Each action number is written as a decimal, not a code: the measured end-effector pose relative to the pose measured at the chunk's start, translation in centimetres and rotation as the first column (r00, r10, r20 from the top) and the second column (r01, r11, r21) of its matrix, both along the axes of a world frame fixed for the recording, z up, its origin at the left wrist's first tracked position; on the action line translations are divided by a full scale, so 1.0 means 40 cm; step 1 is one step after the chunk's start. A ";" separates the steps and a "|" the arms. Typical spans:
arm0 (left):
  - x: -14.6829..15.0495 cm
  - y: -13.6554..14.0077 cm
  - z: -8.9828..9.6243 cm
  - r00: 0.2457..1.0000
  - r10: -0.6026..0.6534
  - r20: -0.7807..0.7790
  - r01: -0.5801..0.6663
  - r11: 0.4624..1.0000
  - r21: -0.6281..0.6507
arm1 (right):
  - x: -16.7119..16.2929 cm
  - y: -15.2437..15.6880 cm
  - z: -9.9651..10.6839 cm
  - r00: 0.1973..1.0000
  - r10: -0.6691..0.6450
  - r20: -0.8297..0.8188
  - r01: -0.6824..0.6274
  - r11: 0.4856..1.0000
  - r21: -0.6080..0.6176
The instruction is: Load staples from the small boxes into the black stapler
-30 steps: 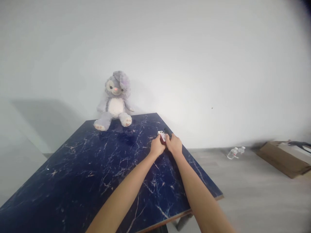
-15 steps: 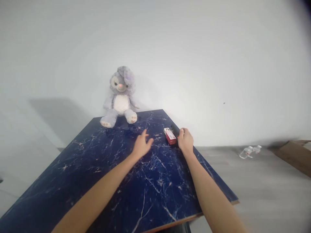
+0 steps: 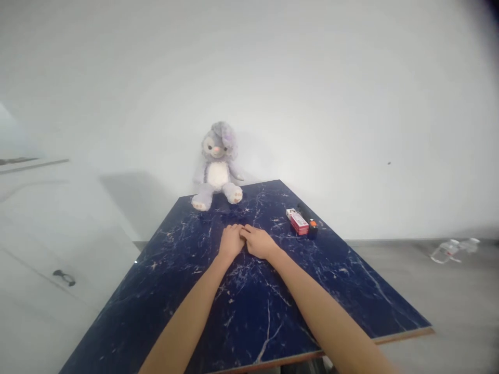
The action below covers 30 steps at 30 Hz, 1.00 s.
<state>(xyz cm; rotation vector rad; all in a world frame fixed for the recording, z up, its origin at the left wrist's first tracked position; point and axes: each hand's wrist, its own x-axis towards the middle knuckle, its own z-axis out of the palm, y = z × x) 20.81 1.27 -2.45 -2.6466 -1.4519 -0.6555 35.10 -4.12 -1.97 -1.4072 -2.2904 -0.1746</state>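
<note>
My left hand [image 3: 232, 241] and my right hand [image 3: 258, 242] are together above the middle of the dark blue marbled table [image 3: 249, 306]. Both have their fingers curled, and the fingertips meet. Nothing shows in either hand, though the undersides of the palms are hidden. Beyond them a grey-and-white plush toy [image 3: 217, 174] sits upright at the table's far end against the wall. To the right of my hands lies a red and white box [image 3: 298, 222]. A black object with an orange part [image 3: 312, 227] rests right beside it, near the table's right edge.
A pale wall [image 3: 331, 104] stands behind the table. Clear plastic bottles [image 3: 448, 250] lie on the grey floor [image 3: 463, 291] at the right. A dark handle-like object [image 3: 64, 277] is on the white surface at the left.
My right hand has left the black object beside the box and moved left. My left hand, open before, has closed, and the hands now touch. The view has shifted left.
</note>
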 end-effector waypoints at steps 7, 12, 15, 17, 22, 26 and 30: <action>-0.009 0.002 -0.003 0.964 0.066 0.256 -0.125 0.967 0.222 | 0.022 0.003 -0.018 0.950 -0.263 -0.171 0.293 0.937 0.189; -0.020 0.015 -0.028 0.984 0.066 0.167 -0.086 0.990 0.113 | 0.023 0.023 -0.042 0.922 -0.361 -0.143 0.366 0.931 0.010; -0.023 0.025 -0.039 0.999 -0.045 0.016 0.045 0.999 -0.021 | 0.034 0.028 -0.063 0.955 -0.287 -0.076 0.276 0.952 -0.132; -0.025 0.028 -0.042 0.998 -0.069 0.006 0.069 0.997 -0.035 | 0.036 0.027 -0.067 0.963 -0.256 -0.082 0.245 0.961 -0.124; -0.023 0.016 -0.031 0.996 -0.079 0.034 0.080 0.997 -0.019 | 0.063 0.020 -0.017 0.960 -0.220 -0.171 0.244 0.961 0.132; -0.048 0.002 0.004 0.987 -0.087 0.137 0.075 0.993 0.095 | 0.188 0.005 0.043 0.816 -0.329 -0.475 0.510 0.796 0.326; -0.210 0.014 0.029 0.956 -0.229 0.184 0.196 0.964 0.181 | 0.358 -0.019 0.052 0.478 -0.466 -0.745 0.810 0.562 0.168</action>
